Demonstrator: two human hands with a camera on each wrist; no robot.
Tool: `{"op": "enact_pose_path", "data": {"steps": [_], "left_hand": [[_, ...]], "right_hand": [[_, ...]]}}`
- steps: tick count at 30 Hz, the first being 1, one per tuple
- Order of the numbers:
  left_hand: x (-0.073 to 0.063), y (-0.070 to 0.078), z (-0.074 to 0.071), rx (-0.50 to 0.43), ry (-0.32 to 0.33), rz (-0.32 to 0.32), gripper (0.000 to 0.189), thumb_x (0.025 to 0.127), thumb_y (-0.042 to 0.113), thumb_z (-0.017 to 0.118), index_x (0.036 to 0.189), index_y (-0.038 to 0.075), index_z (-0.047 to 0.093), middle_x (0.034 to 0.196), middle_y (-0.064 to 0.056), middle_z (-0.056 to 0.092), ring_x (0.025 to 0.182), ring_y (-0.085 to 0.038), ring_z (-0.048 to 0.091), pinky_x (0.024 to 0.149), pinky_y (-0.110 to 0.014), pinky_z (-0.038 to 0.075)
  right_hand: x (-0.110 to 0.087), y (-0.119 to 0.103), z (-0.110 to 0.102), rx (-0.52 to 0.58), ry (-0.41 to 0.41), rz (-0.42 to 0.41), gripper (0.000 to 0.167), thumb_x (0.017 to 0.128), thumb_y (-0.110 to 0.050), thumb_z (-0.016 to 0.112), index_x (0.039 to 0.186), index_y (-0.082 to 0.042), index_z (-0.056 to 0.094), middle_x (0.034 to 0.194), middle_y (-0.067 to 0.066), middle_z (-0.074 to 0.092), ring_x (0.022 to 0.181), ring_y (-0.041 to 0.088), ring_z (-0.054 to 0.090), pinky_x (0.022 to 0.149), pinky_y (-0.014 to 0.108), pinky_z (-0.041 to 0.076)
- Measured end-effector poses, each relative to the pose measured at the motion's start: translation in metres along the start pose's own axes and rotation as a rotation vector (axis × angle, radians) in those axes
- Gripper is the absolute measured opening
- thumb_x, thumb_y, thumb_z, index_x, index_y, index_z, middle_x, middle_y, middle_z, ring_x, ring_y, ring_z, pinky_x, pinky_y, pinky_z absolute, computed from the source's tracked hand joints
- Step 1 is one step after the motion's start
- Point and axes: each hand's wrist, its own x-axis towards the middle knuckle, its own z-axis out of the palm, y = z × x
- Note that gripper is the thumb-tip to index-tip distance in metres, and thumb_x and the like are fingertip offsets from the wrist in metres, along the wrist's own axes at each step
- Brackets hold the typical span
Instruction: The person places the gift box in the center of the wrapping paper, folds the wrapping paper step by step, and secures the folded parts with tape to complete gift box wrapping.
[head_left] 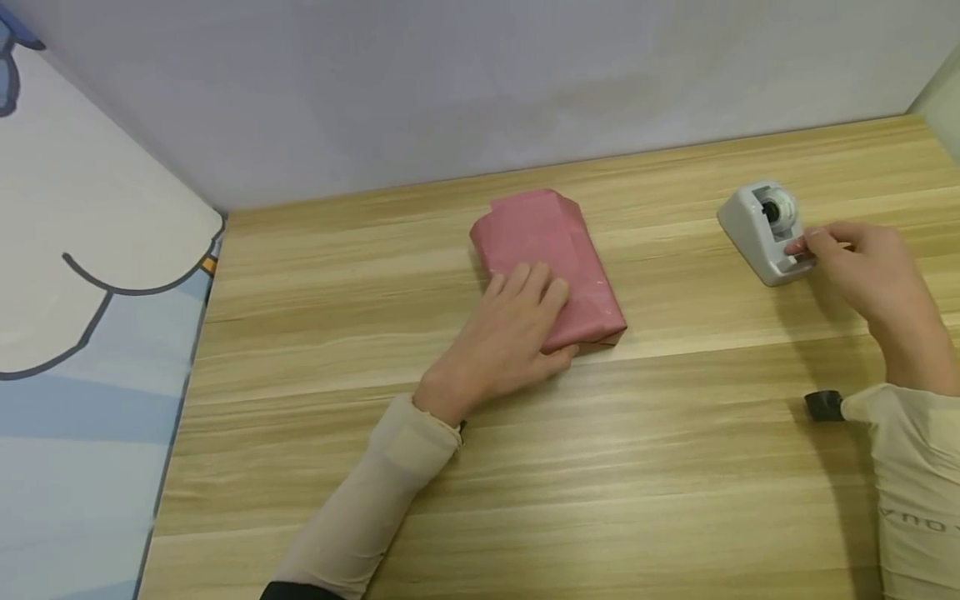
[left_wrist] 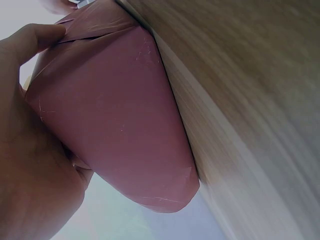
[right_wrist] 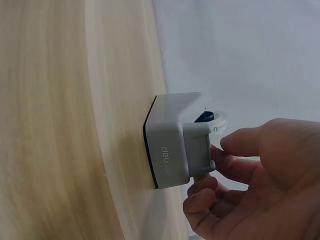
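A pink paper-wrapped package [head_left: 543, 237] lies on the wooden tabletop. My left hand [head_left: 510, 329] rests on its near left part, fingers spread over the top. In the left wrist view the thumb [left_wrist: 42, 37] touches the folded end [left_wrist: 95, 27] of the wrapping. Off to the right stands a grey desktop tape dispenser [head_left: 761, 237] holding a roll of clear tape [head_left: 782, 208]. At the dispenser's cutter [right_wrist: 209, 150], my right hand [head_left: 873, 267] has its thumb and forefinger pinched on the tape's end; the strip itself barely shows. Its other fingers curl below.
The wooden table [head_left: 337, 333] reaches back to a pale grey wall [head_left: 450, 83]. At the left stands a panel [head_left: 97, 333] with a cartoon print. A small black piece [head_left: 823, 406] sticks out from the right sleeve cuff.
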Motion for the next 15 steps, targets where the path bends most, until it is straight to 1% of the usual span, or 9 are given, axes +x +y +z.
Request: {"op": "enact_pose_path", "data": {"steps": [2, 4, 6, 8, 9, 10, 12, 14, 15], "left_hand": [[-0.0002, 0.0001, 0.0004, -0.002, -0.005, -0.004, 0.048, 0.093, 0.05, 0.065, 0.115, 0.012, 0.047, 0.107, -0.004, 0.044, 0.101, -0.023, 0.04, 0.091, -0.037, 0.037], [-0.0002, 0.0, 0.0007, -0.003, -0.009, -0.008, 0.048, 0.093, 0.051, 0.065, 0.115, 0.012, 0.047, 0.108, -0.004, 0.044, 0.102, -0.024, 0.04, 0.092, -0.037, 0.037], [-0.0004, -0.0001, 0.0006, -0.002, -0.011, -0.011, 0.048, 0.092, 0.051, 0.066, 0.115, 0.013, 0.047, 0.108, -0.004, 0.045, 0.102, -0.024, 0.04, 0.092, -0.037, 0.037], [-0.0002, -0.0003, 0.0005, -0.003, -0.01, -0.014, 0.048, 0.092, 0.05, 0.066, 0.115, 0.013, 0.047, 0.108, -0.004, 0.045, 0.103, -0.024, 0.04, 0.092, -0.037, 0.037], [0.0, -0.0003, 0.0003, -0.002, -0.009, -0.014, 0.048, 0.092, 0.05, 0.065, 0.115, 0.012, 0.047, 0.108, -0.004, 0.045, 0.102, -0.024, 0.04, 0.092, -0.037, 0.037], [0.0001, -0.0004, 0.0003, -0.002, -0.008, -0.015, 0.047, 0.092, 0.05, 0.065, 0.115, 0.013, 0.047, 0.108, -0.004, 0.044, 0.102, -0.024, 0.04, 0.092, -0.037, 0.037], [0.0001, -0.0007, 0.0004, -0.002, -0.007, -0.016, 0.047, 0.092, 0.05, 0.065, 0.114, 0.013, 0.047, 0.107, -0.004, 0.044, 0.101, -0.023, 0.04, 0.091, -0.037, 0.037], [0.0003, -0.0009, 0.0005, 0.001, -0.004, -0.015, 0.046, 0.092, 0.05, 0.065, 0.113, 0.013, 0.047, 0.106, -0.004, 0.044, 0.101, -0.023, 0.039, 0.091, -0.036, 0.037], [0.0004, -0.001, 0.0006, 0.004, -0.002, -0.013, 0.047, 0.092, 0.05, 0.065, 0.113, 0.013, 0.047, 0.106, -0.004, 0.044, 0.1, -0.023, 0.039, 0.091, -0.036, 0.037]], "right_hand": [[0.0001, 0.0009, 0.0, 0.028, -0.012, 0.008, 0.035, 0.108, -0.054, 0.033, 0.107, -0.048, 0.068, 0.155, 0.025, 0.042, 0.131, 0.041, 0.036, 0.1, 0.055, 0.035], [0.0, 0.0025, -0.0007, 0.053, -0.031, 0.017, 0.03, 0.107, -0.057, 0.033, 0.106, -0.053, 0.064, 0.154, 0.017, 0.044, 0.131, 0.036, 0.037, 0.103, 0.054, 0.036], [-0.0002, 0.0038, -0.0025, 0.1, -0.053, 0.022, 0.028, 0.107, -0.057, 0.036, 0.103, -0.055, 0.064, 0.151, 0.007, 0.046, 0.133, 0.031, 0.037, 0.109, 0.057, 0.034], [0.0, 0.0045, -0.0038, 0.122, -0.07, 0.03, 0.025, 0.106, -0.057, 0.038, 0.101, -0.057, 0.063, 0.149, 0.003, 0.045, 0.135, 0.029, 0.036, 0.115, 0.06, 0.03], [0.0003, 0.0042, -0.0039, 0.115, -0.067, 0.025, 0.025, 0.106, -0.057, 0.039, 0.101, -0.054, 0.064, 0.148, 0.005, 0.046, 0.134, 0.03, 0.036, 0.115, 0.061, 0.031], [0.0005, 0.0033, -0.0036, 0.104, -0.063, 0.02, 0.03, 0.106, -0.057, 0.04, 0.104, -0.048, 0.069, 0.15, 0.009, 0.045, 0.136, 0.033, 0.035, 0.115, 0.063, 0.029], [0.0011, 0.0011, -0.0023, 0.066, -0.055, 0.011, 0.045, 0.106, -0.056, 0.039, 0.117, -0.027, 0.072, 0.151, 0.018, 0.043, 0.135, 0.039, 0.034, 0.111, 0.065, 0.031], [0.0009, -0.0015, -0.0013, 0.012, -0.053, 0.004, 0.063, 0.107, -0.056, 0.035, 0.131, -0.006, 0.065, 0.153, 0.03, 0.04, 0.135, 0.047, 0.034, 0.108, 0.069, 0.031], [0.0005, -0.0026, -0.0011, -0.011, -0.053, -0.001, 0.071, 0.107, -0.056, 0.033, 0.136, 0.004, 0.057, 0.153, 0.034, 0.039, 0.135, 0.05, 0.033, 0.106, 0.071, 0.031]]}}
